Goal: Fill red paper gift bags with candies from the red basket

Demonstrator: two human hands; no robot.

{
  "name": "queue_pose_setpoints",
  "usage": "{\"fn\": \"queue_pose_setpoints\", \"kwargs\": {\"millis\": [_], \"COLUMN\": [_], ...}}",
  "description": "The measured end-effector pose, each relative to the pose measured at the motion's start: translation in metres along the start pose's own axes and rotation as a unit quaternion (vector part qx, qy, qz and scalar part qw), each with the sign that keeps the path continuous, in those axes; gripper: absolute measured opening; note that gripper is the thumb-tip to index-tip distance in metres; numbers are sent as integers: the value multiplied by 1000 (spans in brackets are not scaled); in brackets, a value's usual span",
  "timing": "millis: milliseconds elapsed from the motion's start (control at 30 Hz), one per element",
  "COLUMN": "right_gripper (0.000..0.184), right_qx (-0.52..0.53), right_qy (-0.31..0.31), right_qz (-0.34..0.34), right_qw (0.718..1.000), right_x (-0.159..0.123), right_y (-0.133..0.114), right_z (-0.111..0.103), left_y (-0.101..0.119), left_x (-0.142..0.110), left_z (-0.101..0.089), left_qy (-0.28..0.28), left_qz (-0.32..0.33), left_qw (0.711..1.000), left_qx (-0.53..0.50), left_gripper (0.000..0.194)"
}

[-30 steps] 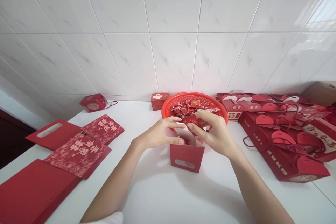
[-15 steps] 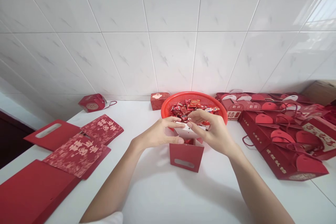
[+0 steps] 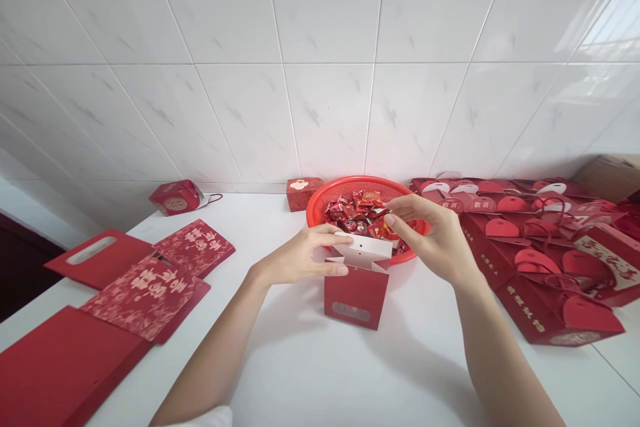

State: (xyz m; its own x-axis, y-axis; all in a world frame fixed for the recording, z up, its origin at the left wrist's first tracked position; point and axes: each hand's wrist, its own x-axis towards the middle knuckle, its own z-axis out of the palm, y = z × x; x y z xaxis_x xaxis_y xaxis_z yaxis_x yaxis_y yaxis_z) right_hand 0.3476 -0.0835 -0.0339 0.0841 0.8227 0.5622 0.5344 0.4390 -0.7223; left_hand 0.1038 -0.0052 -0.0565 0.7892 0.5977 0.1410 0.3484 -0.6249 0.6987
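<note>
A red paper gift box (image 3: pixel 354 293) stands upright on the white table, its white-lined top flaps raised and apart. A clear window is set low in its front. My left hand (image 3: pixel 297 257) holds the box at its upper left, thumb at the front edge and fingers at the back flap. Behind the box sits a red plastic basket (image 3: pixel 316 203) of wrapped candies (image 3: pixel 350 210). Over the basket's right side, my right hand (image 3: pixel 433 233) is curved with thumb and forefinger slightly apart. A yellow-and-red candy (image 3: pixel 389 230) shows just below the thumb; I see no grip on it.
Flat red boxes (image 3: pixel 65 367) and patterned ones (image 3: pixel 145 293) lie at left. A small red box with a cord (image 3: pixel 176 197) and another small box (image 3: pixel 303 193) stand near the tiled wall. Many assembled red boxes (image 3: pixel 540 307) fill the right side.
My right hand has moved from above the box's opening to the right and over the basket. My left hand stays at the box, whose flaps now stand closer together.
</note>
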Motion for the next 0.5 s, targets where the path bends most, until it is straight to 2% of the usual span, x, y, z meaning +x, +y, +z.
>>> {"fn": "queue_pose_setpoints", "kwargs": {"millis": [67,200,367,500], "right_gripper": [19,20,23,32], "right_qx": [-7,-23,-32,-18], "right_qy": [5,-5,-46,-99], "right_qz": [3,6,17,28], "right_qw": [1000,1000,998,995], "right_x": [1,1,2,4], "right_y": [1,5,11,12], "right_z": [-3,-7,-7,-5], "left_y": [-2,-8,-14,-9], "left_x": [1,6,13,11], "left_z": [1,6,12,9], "left_qy": [14,47,51,111], "left_qz": [3,-20,-22,4], "left_qw": [1000,999,996,988], "left_qx": [13,-10,-76,-109], "left_gripper": [45,64,30,29]}}
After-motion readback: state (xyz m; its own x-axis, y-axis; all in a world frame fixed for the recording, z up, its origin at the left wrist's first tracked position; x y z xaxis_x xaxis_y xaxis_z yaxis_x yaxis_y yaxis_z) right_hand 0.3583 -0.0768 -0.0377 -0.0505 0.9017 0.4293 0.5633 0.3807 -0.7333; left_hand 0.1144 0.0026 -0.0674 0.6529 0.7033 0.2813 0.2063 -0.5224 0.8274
